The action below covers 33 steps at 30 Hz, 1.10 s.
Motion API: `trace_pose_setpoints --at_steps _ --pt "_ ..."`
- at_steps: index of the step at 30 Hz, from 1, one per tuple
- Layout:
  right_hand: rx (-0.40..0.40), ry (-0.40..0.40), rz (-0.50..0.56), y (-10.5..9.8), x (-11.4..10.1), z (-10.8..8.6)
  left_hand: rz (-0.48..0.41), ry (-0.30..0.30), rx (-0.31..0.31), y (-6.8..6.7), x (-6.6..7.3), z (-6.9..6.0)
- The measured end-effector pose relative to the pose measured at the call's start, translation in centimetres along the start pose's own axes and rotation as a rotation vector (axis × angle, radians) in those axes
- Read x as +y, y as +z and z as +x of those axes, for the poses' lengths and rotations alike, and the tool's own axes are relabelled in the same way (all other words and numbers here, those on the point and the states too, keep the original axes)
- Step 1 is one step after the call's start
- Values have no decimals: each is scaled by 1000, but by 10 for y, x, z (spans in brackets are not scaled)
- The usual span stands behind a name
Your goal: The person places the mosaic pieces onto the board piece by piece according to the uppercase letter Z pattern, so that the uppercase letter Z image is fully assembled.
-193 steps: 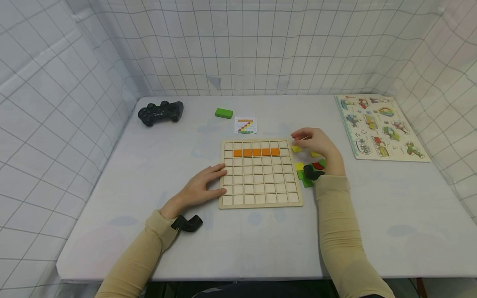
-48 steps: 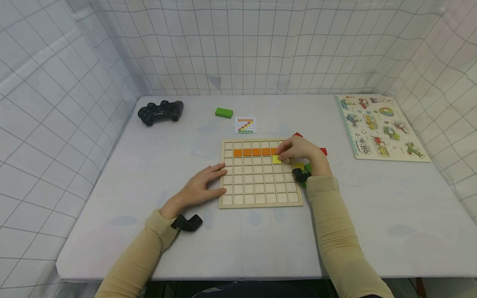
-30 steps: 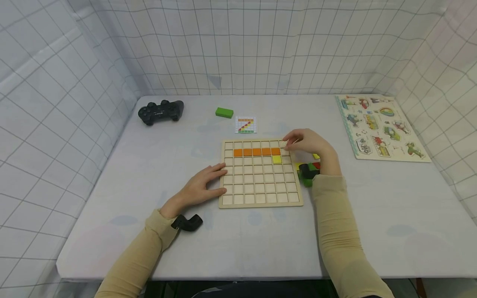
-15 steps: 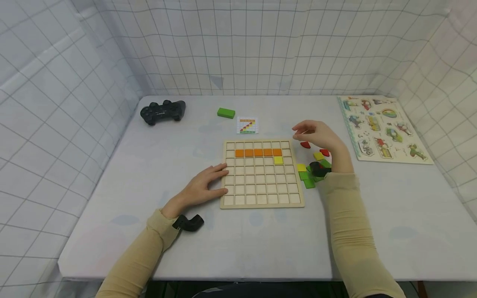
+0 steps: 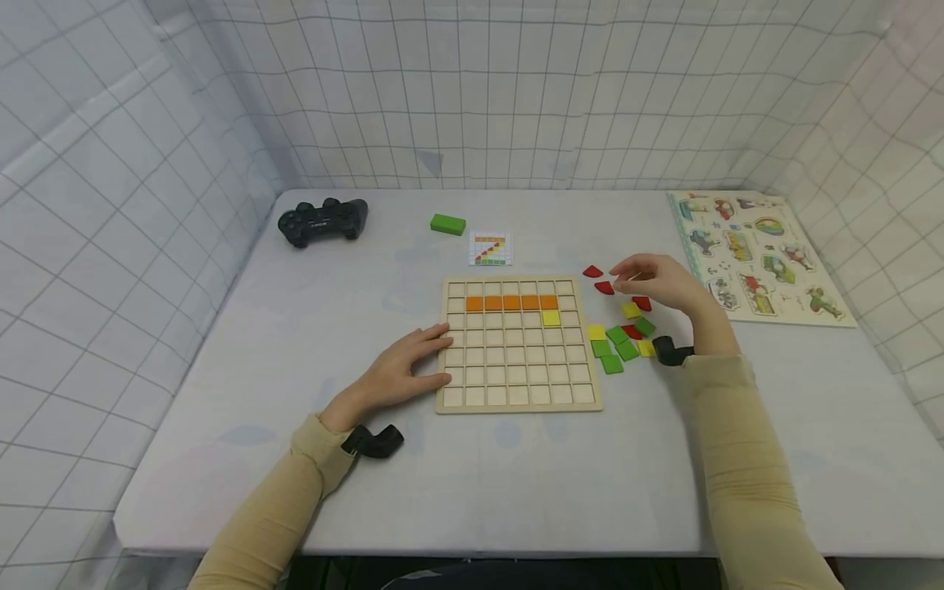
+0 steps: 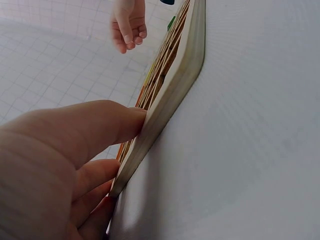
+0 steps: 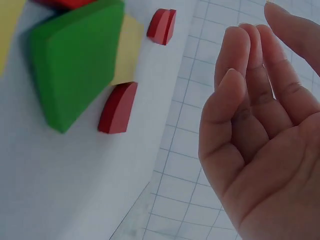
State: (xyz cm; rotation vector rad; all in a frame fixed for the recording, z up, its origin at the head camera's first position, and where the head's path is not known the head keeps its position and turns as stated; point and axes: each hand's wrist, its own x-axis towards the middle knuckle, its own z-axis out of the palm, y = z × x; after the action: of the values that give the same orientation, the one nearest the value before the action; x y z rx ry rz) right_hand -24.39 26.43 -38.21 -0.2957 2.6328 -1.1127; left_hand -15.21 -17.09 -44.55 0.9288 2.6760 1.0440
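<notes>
My left hand (image 5: 404, 369) rests on the left edge of a wooden grid board (image 5: 516, 356), thumb and fingertips touching its rim in the left wrist view. Orange square tiles (image 5: 512, 304) fill a row near the board's top; a yellow square tile (image 5: 551, 318) sits under the row's right end. Over the table right of the board hovers my right hand (image 5: 659, 283), fingers slightly bent. Its palm holds nothing in the right wrist view. Red fan-shaped pieces (image 5: 593, 271) lie nearest it, with several green tiles (image 5: 612, 364) and yellow tiles (image 5: 596, 332) closer to me.
A small pattern card (image 5: 490, 248) lies behind the board, beside a green block (image 5: 447, 224). The black game controller (image 5: 322, 221) is at the back left. A picture puzzle board (image 5: 763, 258) lies at the back right. Gridded white sheets surround the table.
My right hand set the yellow tile into the board below the orange row, let go, and moved right over the loose pieces. The left hand has stayed on the board's edge.
</notes>
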Motion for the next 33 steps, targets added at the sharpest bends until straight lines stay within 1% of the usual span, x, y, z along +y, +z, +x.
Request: trace_pose_setpoints --at_steps 8,11,15,19,29,33 --pt "-14 50 -27 0 17 -9 2 -2 -2 0 0 0" --pt "-24 46 -31 1 22 -11 1 -5 -4 0 0 0" --pt "-34 21 -37 2 26 -14 2 -4 -3 0 0 0" --pt "-40 21 -38 1 30 -14 4 -4 -2 -1 0 0" --pt "-57 51 -59 1 40 -13 -8 -10 -8 -2 2 0" --pt "-60 59 -55 2 40 -13 -4 -6 -5 -1 1 0"
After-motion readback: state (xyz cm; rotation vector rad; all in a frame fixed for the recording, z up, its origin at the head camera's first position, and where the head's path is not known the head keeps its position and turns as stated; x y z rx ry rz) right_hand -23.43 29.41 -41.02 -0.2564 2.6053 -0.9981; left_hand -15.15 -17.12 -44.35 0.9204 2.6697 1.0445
